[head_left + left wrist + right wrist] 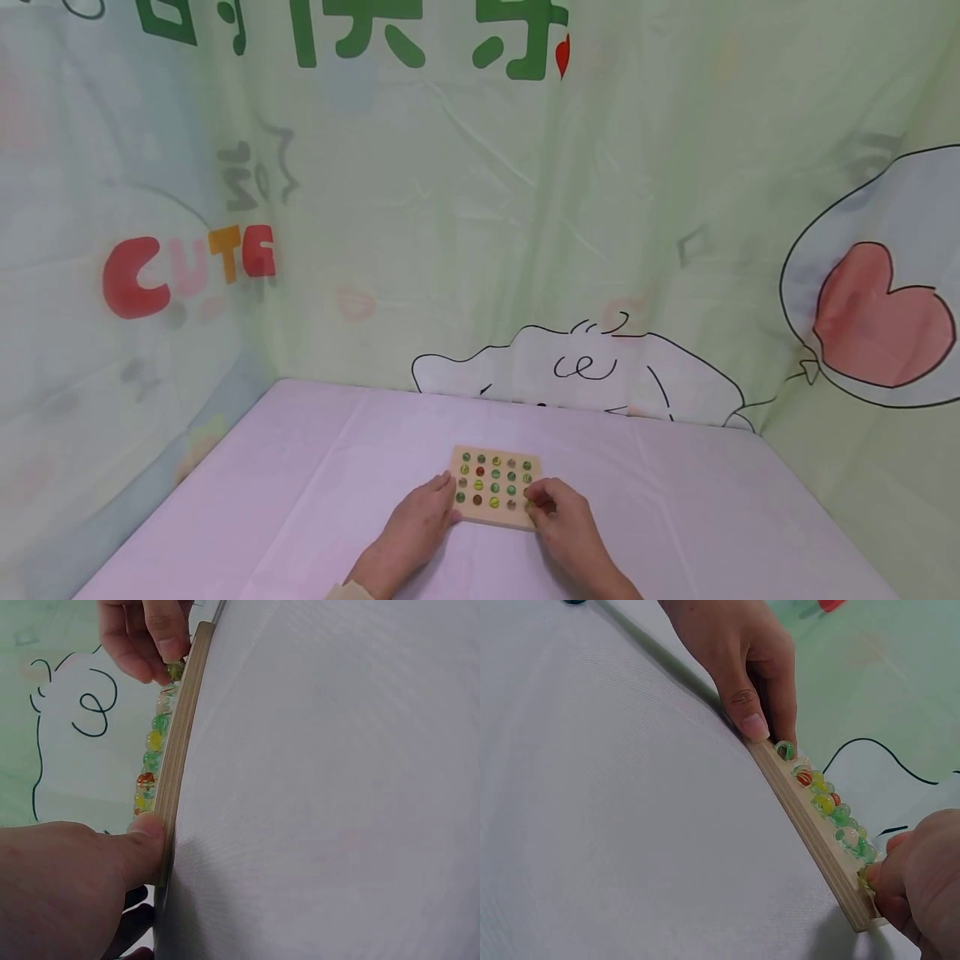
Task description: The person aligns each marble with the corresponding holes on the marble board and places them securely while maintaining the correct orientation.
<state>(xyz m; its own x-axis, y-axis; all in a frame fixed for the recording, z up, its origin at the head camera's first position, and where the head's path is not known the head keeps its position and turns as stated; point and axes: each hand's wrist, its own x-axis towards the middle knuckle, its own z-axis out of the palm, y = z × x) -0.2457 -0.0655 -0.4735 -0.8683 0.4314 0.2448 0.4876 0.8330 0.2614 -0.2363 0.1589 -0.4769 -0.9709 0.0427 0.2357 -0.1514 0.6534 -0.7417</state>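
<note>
A light wooden board [495,520] lies flat on the table, with rows of hollows filled by coloured glass marbles [841,812]. At the board's left end, my left hand [418,518] holds it, the thumb on the near edge and the fingers along the left side. My right hand [567,521] is at the near right corner, where thumb and fingertips pinch a yellow-green marble [175,671] at the board's surface. In the right wrist view, part of that marble is hidden behind the fingers.
A pale cloth covers the table [322,500]. Behind it hangs a light green printed curtain [450,208] with a cartoon figure and a heart balloon [885,317]. Another curtain with coloured letters [138,279] hangs along the left side.
</note>
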